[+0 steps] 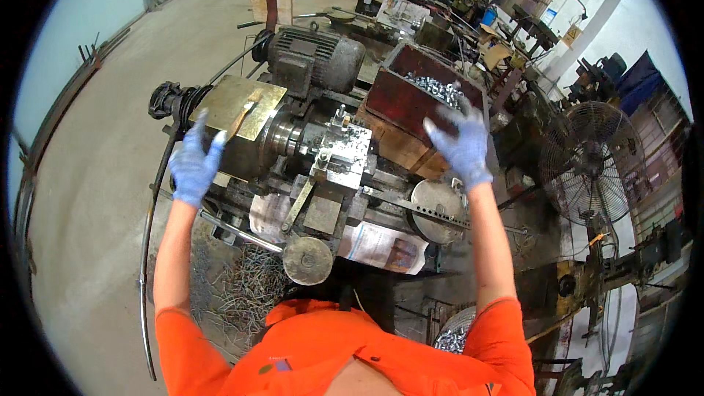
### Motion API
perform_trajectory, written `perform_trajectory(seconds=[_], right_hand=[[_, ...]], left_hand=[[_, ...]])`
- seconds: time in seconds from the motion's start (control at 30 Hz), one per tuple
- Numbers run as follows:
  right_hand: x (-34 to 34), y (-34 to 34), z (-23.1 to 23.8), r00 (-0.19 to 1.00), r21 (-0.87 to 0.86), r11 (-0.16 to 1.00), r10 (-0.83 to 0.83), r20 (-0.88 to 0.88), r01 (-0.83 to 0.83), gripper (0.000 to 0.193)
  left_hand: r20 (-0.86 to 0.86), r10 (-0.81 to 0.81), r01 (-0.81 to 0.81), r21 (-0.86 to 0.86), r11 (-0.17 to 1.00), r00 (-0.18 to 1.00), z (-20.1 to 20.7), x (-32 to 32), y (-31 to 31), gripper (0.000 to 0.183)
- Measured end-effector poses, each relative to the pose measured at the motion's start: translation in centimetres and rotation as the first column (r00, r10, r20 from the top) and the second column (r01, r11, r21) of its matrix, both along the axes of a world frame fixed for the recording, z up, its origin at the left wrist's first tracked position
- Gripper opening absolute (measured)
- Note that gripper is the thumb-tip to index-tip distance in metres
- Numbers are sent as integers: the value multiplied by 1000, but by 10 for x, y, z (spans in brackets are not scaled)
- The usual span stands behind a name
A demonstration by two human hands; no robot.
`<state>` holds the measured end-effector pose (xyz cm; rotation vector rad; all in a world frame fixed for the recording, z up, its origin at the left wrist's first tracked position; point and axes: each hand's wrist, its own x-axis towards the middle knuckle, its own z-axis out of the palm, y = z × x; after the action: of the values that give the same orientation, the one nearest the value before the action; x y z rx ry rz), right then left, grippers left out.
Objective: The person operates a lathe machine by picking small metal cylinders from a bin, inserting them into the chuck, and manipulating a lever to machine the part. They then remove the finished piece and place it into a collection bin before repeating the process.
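Lathe (343, 155) between a person's two gloved hands. The left hand (196, 165) — open, thumb apart from the fingers — is at the near left edge of a brass-coloured cover plate (220, 97); a wooden-handled brush (239, 122) lies on that plate, just right of the fingertips. The right hand (465, 145), blurred at the fingers, is also open and spread, at the right side of a dark red bin (400, 95) holding small shiny metal pieces (434, 86); contact cannot be told. Beyond both hands stands an electric motor (315, 59); nearer the body than the left hand — heaped metal shavings (246, 279).
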<state>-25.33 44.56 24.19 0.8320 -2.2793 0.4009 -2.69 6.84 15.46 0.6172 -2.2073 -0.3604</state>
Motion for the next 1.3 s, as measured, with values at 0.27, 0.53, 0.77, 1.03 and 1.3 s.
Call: perform_trajectory(seconds=[0.27, 0.53, 0.77, 1.03, 1.3], right_hand=[[73, 81, -120, 953, -56, 998, 41, 299, -25, 33], [112, 117, -130, 832, -264, 957, 49, 553, 120, 24], [127, 116, -137, 832, -328, 942, 128, 540, 68, 24], [143, 123, -126, 820, -352, 935, 173, 546, 37, 21], [146, 133, -135, 751, -396, 905, 153, 643, 155, 19]], left_hand=[[40, -129, 135, -284, 949, 991, -44, -40, -10, 29], [185, 126, -51, -363, 930, 975, 16, -78, -74, 31], [322, 47, 68, -335, 940, 945, 10, -113, -50, 33], [211, -412, 444, -135, 886, 886, 1, -66, 69, 25], [165, -366, 378, -48, 924, 916, -55, -68, 97, 25]])
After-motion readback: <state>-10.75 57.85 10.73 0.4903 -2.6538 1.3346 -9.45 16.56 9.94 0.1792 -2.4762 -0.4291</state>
